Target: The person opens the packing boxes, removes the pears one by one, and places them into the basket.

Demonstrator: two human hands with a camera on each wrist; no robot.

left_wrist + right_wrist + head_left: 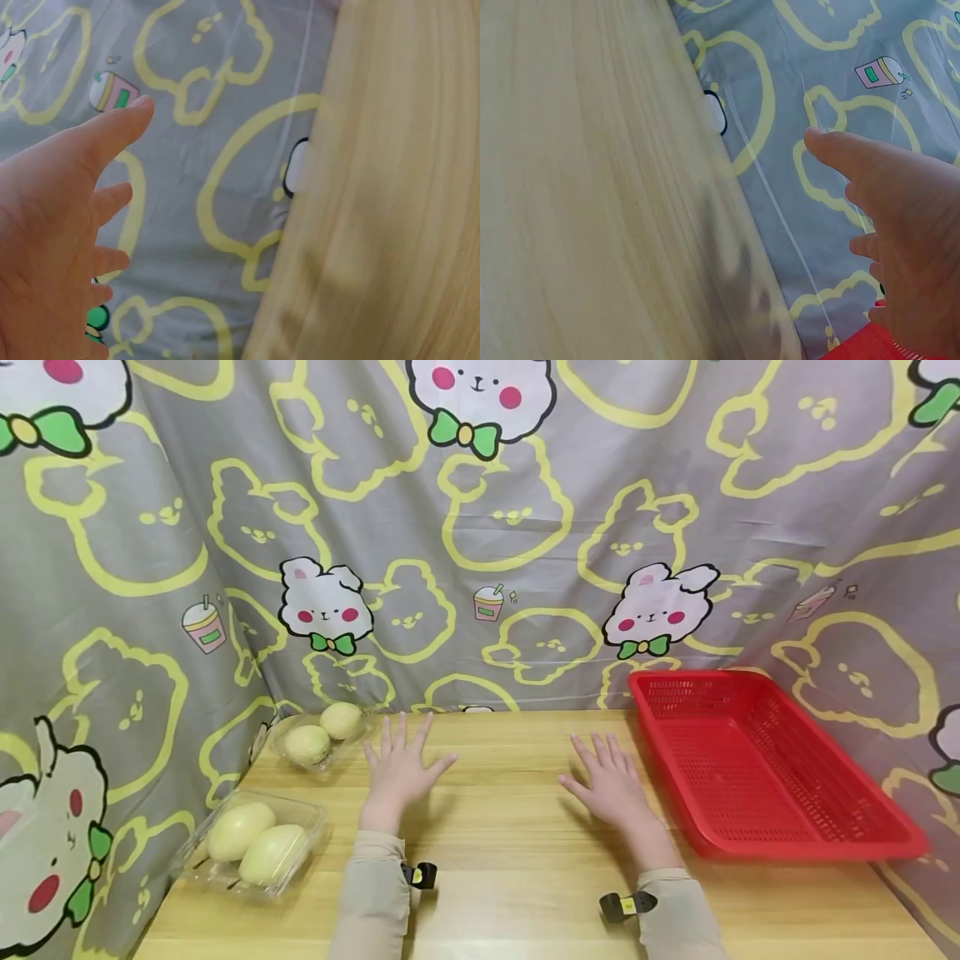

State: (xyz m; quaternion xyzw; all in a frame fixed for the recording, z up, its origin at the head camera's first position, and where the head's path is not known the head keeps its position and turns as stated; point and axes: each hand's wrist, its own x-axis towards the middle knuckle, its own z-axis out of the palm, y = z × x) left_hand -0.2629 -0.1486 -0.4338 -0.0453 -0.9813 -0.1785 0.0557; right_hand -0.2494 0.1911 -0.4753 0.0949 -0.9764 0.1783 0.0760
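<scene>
My left hand (398, 772) is held over the wooden table with its fingers spread, holding nothing. My right hand (609, 783) is likewise spread, palm down, and grips nothing. To the left of my left hand is a clear plastic box (309, 852) with two pale yellow-green oval fruits (242, 831) in it. Farther back, a second clear container (318, 766) bears two similar fruits (306, 745). A red plastic basket (684, 810) with perforated walls stands just right of my right hand. In both wrist views the thumb and fingers extend freely, with shadows on the wood.
The light wooden table (510, 860) ends against a grey curtain (465, 652) printed with rabbits, which also hangs along both sides. Part of the basket overhangs the table's right edge. Each sleeve carries a black wrist strap (420, 875).
</scene>
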